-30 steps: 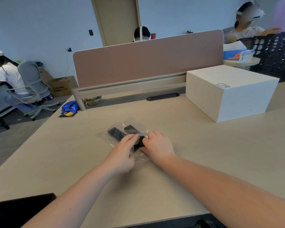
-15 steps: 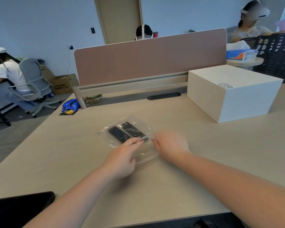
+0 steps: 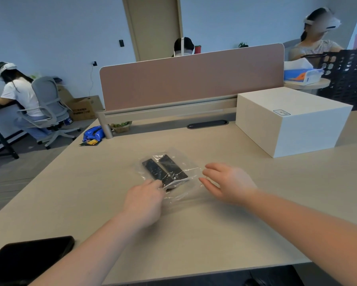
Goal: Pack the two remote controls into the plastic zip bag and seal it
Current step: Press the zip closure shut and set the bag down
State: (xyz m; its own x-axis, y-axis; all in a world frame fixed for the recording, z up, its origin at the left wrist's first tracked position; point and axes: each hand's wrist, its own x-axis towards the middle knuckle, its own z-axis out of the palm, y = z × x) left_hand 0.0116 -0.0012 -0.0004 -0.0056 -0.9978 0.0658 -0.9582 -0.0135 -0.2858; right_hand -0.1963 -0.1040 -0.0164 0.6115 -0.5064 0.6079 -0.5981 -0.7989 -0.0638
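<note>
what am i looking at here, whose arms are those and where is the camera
No machine here: these are a person's bare arms, filmed by a camera worn on their head, looking forward and down. On the desk lies a clear plastic zip bag with two black remote controls side by side inside it. The left hand touches the bag's near end with its fingertips; the right hand hovers open beside it, holding nothing. A white box sits further back, a dark flat object at the near left.

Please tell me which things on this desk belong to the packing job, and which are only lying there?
Belong to the job:
- plastic zip bag
- two remote controls inside it
- left hand, touching the bag
- right hand, open beside it

Only lying there:
- white box
- black device at the near corner
</note>
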